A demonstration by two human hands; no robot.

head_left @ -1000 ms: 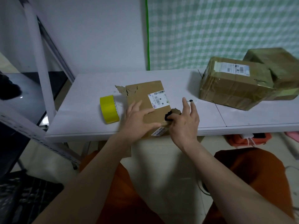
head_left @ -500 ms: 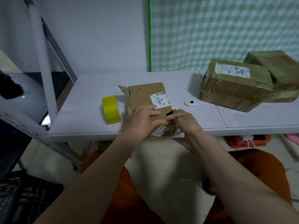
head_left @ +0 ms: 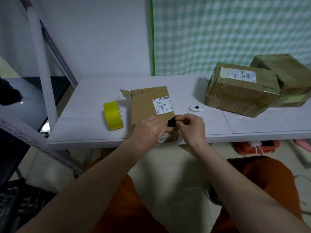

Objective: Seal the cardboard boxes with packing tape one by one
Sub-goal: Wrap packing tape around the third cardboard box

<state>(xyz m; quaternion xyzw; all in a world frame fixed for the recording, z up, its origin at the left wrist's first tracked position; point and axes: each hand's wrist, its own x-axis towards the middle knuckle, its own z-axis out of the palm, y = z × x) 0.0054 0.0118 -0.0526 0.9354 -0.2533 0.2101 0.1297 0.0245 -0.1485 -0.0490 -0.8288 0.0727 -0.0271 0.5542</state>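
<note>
Left hand [head_left: 149, 130] presses the labelled cardboard box [head_left: 149, 106]; right hand [head_left: 191, 126] pinches its torn flap [head_left: 175, 119].

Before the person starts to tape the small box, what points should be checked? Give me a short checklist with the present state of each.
1. Small box lies flat on the table: ok.
2. Torn flap at its near right corner is closed: not ok, the right hand pinches it, a dark hole shows.
3. Left hand steadies the box: ok.
4. Yellow tape roll within reach, left of the box: ok.
5. Tape end free to pull: cannot tell.
6. A hand free for the tape: not ok.
</note>
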